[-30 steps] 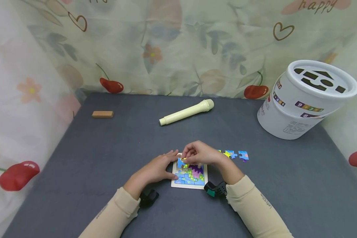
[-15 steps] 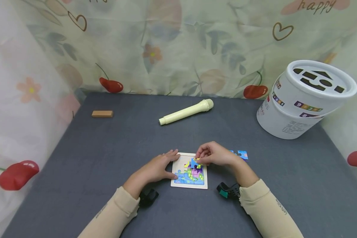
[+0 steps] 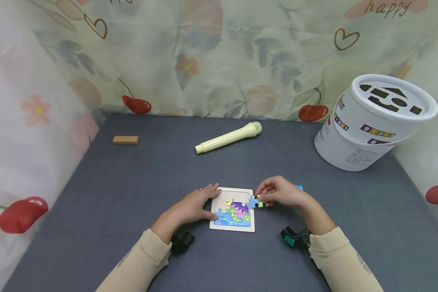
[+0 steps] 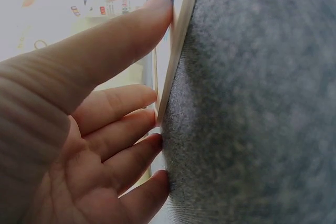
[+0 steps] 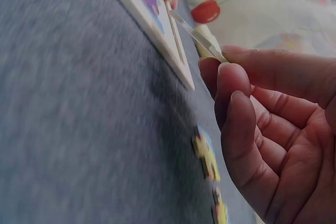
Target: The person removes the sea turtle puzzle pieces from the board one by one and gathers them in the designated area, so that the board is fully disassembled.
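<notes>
- Right grip (image 3: 281,191) has slid rightward since the earlier shot, puzzle piece (image 3: 253,202) and all, now over the right edge of the tray (image 3: 222,198). Placing it?
- Nah, looks like clearing pieces out, imo. Piece is pinched; left grip (image 3: 196,205) rests relaxed on the pale, wood-looking rim.
- Next?
- Probably keep that pinch, then lower it flat near the loose pieces (image 5: 208,156) on the felty desk (image 3: 149,174). Knobby jigsaw shape, bright print.
</notes>
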### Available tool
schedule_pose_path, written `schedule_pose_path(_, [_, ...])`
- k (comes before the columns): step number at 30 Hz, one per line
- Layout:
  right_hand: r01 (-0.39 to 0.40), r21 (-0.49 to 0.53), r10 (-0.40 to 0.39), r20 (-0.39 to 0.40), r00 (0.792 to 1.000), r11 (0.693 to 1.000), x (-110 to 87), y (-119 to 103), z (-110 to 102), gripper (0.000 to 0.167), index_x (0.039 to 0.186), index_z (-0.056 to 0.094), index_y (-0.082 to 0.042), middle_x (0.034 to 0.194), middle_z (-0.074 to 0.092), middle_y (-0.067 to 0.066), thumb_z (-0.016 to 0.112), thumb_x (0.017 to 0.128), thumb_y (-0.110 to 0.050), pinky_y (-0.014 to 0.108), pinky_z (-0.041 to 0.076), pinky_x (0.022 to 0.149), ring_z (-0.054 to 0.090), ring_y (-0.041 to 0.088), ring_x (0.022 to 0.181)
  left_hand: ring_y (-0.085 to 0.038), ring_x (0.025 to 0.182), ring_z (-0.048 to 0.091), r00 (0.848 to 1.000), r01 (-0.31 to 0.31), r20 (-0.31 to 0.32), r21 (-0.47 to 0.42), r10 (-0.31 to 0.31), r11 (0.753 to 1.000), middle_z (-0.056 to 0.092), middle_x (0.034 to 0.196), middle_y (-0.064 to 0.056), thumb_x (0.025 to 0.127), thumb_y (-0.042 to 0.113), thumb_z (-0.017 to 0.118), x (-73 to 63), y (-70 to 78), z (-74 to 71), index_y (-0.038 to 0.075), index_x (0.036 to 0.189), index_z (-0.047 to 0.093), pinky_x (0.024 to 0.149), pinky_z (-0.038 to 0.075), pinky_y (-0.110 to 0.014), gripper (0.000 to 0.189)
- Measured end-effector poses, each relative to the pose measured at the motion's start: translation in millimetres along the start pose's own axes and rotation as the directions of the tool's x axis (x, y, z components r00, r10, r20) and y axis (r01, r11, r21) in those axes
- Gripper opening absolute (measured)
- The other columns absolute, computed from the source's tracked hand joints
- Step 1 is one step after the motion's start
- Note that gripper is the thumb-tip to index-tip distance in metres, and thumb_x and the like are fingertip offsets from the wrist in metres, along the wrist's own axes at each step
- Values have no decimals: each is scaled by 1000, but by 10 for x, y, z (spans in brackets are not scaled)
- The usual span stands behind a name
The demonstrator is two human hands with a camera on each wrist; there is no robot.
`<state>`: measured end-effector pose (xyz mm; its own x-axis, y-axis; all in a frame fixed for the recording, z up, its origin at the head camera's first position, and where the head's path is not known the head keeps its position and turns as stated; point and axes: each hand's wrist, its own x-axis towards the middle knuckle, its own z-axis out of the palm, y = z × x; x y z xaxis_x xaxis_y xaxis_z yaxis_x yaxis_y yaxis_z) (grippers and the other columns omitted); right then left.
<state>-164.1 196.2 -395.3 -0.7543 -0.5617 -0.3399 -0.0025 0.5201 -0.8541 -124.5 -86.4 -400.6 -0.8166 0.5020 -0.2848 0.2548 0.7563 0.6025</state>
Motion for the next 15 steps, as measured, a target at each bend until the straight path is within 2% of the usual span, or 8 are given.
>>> schedule_pose_path(10, [-11,-1,11,-40,999,1000,-176,130,-97,25,101,63,9,80,66,7,65,86,-12,26,54,60,60,7,63,-23,144,19,1000,-11,6,-5,11,1000,26,154,-5,79,26,74,-6,-3,-7,10,143,39,117,16,-45,75])
schedule_pose_path(15, [-24,3,24,-57,998,1000,-233,175,-115,25,97,63,8,77,67,6,67,85,-13,27,55,61,61,7,63,-24,144,19,1000,-8,3,-7,8,1000,27,153,-5,79,26,75,-5,-1,-6,9,142,40,117,17,-46,74])
